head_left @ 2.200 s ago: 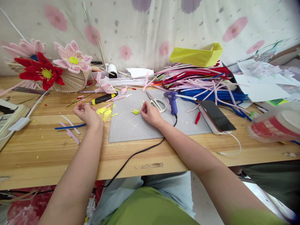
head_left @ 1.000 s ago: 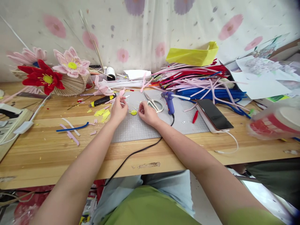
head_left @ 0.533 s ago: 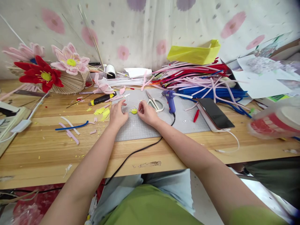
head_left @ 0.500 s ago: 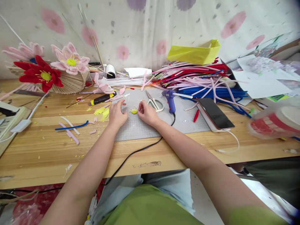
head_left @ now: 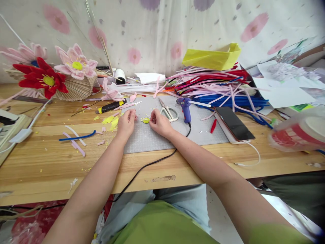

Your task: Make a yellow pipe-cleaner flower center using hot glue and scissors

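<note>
My left hand (head_left: 127, 122) is over the left part of the grey cutting mat (head_left: 142, 144), its fingers drawn together in a pinch. What it pinches, if anything, is too small to see. Opposite it, my right hand (head_left: 160, 123) has thumb and fingertips pressed together, with their contents hidden. Between the hands lies a small yellow disc (head_left: 145, 120) with thin pale strands around it, close to my right fingertips. White-handled scissors (head_left: 169, 112) lie just beyond my right hand. A purple glue gun (head_left: 184, 110) rests to their right.
Yellow scraps (head_left: 111, 122) and a black-and-yellow cutter (head_left: 111, 106) lie left of the mat. Pipe cleaners (head_left: 203, 88) are heaped behind. A phone (head_left: 233, 122) and a cup (head_left: 299, 130) stand right. Fuzzy flowers (head_left: 48, 80) are at the left. A black cord (head_left: 142, 168) crosses the front edge.
My left hand's fingers have gone from spread and curved to pinched together, and the hand has shifted slightly left. My right hand stays in about the same place.
</note>
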Available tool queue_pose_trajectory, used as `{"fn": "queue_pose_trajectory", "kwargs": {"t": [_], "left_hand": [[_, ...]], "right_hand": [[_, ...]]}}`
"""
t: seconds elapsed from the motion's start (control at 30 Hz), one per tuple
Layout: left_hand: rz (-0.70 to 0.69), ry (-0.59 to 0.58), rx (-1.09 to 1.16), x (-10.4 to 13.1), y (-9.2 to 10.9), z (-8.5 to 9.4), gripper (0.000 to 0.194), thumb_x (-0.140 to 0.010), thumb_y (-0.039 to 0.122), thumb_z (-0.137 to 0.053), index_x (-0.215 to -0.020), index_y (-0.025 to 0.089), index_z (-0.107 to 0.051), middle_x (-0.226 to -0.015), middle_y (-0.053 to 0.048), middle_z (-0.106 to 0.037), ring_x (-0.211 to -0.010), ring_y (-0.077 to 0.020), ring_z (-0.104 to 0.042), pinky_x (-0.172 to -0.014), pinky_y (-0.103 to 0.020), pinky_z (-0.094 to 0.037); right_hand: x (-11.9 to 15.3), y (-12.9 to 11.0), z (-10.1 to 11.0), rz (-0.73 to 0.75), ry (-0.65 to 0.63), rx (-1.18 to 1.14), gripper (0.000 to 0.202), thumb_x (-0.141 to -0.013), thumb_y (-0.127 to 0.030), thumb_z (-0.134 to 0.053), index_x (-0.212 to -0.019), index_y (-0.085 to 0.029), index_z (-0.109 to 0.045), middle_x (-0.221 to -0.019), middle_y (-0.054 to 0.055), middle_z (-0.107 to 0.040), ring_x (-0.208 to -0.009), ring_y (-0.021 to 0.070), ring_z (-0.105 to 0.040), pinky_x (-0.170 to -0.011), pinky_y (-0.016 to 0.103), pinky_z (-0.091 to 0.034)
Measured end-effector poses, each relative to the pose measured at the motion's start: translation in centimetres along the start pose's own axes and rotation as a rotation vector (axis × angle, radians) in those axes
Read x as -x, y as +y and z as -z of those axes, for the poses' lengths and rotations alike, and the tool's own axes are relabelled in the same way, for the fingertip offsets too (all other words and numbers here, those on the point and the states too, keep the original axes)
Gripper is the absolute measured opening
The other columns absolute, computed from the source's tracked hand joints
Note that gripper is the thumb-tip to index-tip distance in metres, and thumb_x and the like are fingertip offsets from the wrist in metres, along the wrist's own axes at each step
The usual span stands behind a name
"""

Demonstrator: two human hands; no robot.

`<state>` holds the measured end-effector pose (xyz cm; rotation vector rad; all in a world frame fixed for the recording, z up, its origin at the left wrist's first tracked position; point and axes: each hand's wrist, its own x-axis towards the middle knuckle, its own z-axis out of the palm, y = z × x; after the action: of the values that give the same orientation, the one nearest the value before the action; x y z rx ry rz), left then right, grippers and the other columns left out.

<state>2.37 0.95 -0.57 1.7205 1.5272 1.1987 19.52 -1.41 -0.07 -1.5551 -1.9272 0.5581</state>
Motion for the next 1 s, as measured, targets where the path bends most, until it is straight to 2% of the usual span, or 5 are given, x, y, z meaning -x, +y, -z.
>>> {"fn": "queue_pose_trajectory", "kwargs": {"t": [0.17, 0.23, 0.33, 0.57, 1.0], "left_hand": [[-0.08, 0.051, -0.135, 0.2, 0.5, 0.4, 0.036, -0.092, 0.039, -0.036, -0.106, 0.019, -0.062, -0.089, -0.007, -0.069, -0.093, -0.0204, -0.062, -0.088, -0.036, -0.045], [-0.14, 0.04, -0.207, 0.4, 0.7, 0.5, 0.032, -0.088, 0.029, -0.044, -0.114, 0.019, -0.058, -0.097, -0.007, -0.07, -0.105, -0.0221, -0.058, -0.094, -0.039, -0.043], [-0.235, -0.061, -0.262, 0.7, 1.0, 0.6, 0.055, -0.075, 0.01, -0.049, -0.13, 0.019, -0.047, -0.107, -0.007, -0.069, -0.114, -0.0221, -0.052, -0.096, -0.039, -0.042], [-0.421, -0.243, -0.404, 1.2, 1.8, 0.5, 0.074, -0.065, 0.001, -0.045, -0.136, 0.019, -0.042, -0.102, -0.004, -0.071, -0.12, -0.0224, -0.049, -0.106, -0.043, -0.035], [-0.446, -0.329, -0.614, 1.2, 1.9, 0.3, 0.071, -0.066, 0.006, -0.048, -0.136, 0.02, -0.046, -0.115, -0.009, -0.063, -0.12, -0.0264, -0.049, -0.109, -0.046, -0.032]], "right_hand": [[0.0, 0.0, 0.0, 0.004, -0.009, 0.003, 0.019, -0.076, -0.016, -0.048, -0.094, -0.021, -0.043, -0.08, 0.0, -0.062, -0.066, 0.0144, -0.056, -0.062, 0.026, -0.037], [0.0, 0.1, -0.1, 0.008, -0.003, 0.004, 0.019, -0.075, -0.016, -0.048, -0.093, -0.021, -0.043, -0.08, 0.0, -0.062, -0.066, 0.0144, -0.056, -0.062, 0.026, -0.036], [0.0, 0.2, -0.2, 0.014, 0.01, -0.001, 0.018, -0.075, -0.017, -0.048, -0.092, -0.021, -0.043, -0.081, 0.001, -0.063, -0.067, 0.0145, -0.056, -0.061, 0.026, -0.036], [0.1, 0.1, 0.0, 0.012, 0.008, -0.013, 0.017, -0.075, -0.017, -0.048, -0.092, -0.021, -0.043, -0.08, 0.001, -0.063, -0.067, 0.015, -0.057, -0.061, 0.027, -0.037], [0.0, 0.4, 0.5, 0.059, -0.059, -0.044, 0.017, -0.074, -0.017, -0.049, -0.091, -0.02, -0.045, -0.079, 0.001, -0.064, -0.068, 0.0143, -0.058, -0.063, 0.026, -0.039]]}}
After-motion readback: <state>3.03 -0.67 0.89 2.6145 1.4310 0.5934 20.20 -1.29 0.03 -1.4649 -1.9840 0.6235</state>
